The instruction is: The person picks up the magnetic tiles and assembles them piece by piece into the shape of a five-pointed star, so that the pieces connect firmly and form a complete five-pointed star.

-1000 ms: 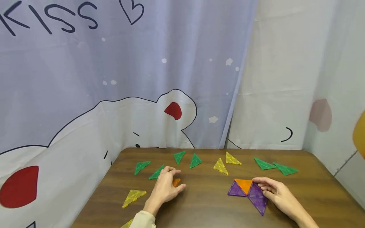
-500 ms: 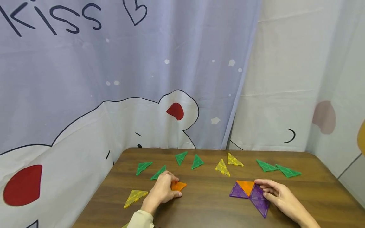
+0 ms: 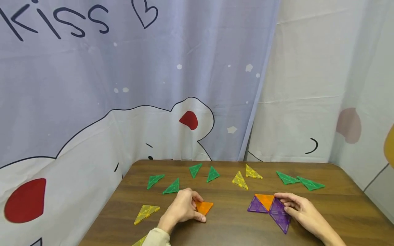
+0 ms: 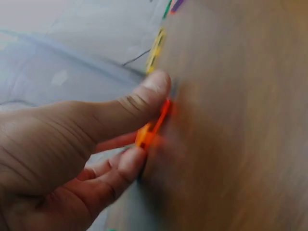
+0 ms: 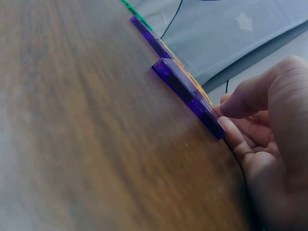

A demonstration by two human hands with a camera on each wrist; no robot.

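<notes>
An orange triangle tile is pinched between thumb and fingers of the left hand, low over the table left of centre. In the left wrist view the same tile appears edge-on and blurred in the left hand. At the right, a second orange triangle sits between a small purple triangle and a larger purple one, edges touching. The right hand rests its fingers on the larger purple tile's right edge; the right wrist view shows its fingers at that tile's end.
Green triangles and yellow triangles lie at the left of the wooden table. More yellow tiles and two green tiles lie toward the back. A printed curtain hangs behind the table.
My left hand has gripped the orange tile and moved it right, toward the joined tiles, uncovering more of a green triangle. The right hand has stayed by the purple tile.
</notes>
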